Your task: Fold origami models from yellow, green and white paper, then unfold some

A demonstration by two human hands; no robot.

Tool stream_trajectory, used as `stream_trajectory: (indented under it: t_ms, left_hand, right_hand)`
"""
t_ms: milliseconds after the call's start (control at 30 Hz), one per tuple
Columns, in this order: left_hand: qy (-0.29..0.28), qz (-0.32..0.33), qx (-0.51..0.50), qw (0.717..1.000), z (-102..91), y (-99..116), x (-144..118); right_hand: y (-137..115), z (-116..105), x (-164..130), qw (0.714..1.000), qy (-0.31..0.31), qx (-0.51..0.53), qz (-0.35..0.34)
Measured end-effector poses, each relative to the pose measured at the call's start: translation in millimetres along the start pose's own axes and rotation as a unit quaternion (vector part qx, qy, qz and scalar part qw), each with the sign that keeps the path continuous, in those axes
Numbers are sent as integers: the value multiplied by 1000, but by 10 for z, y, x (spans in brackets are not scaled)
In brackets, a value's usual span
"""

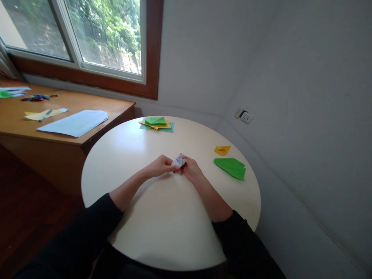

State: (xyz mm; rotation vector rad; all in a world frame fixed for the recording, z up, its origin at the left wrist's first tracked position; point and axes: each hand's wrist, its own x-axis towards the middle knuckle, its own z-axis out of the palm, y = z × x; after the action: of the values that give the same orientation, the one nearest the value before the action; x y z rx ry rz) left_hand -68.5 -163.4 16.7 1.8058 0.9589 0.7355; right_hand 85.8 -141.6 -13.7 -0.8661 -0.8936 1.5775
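Pinching white paper (179, 160), both hands (174, 167) sit mid-table (162, 228), edges distant.

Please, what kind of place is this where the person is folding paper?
Probably a room in a home or office used for paper craft. A round table stands by a window, a wooden desk bears sheets and scissors, and both hands pinch a small white paper.
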Motion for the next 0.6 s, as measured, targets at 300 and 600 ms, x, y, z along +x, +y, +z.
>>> stream_trajectory:
  t_ms: [300, 600]
  left_hand:
    - [-14, 16, -59, 998, -86, -61, 17]
    - [48, -14, -194, 980, -147, -70, 36]
  right_hand:
    - [-127, 2, -18, 999, -4, 2, 39]
    - [-288, -179, -33, 994, -71, -2, 80]
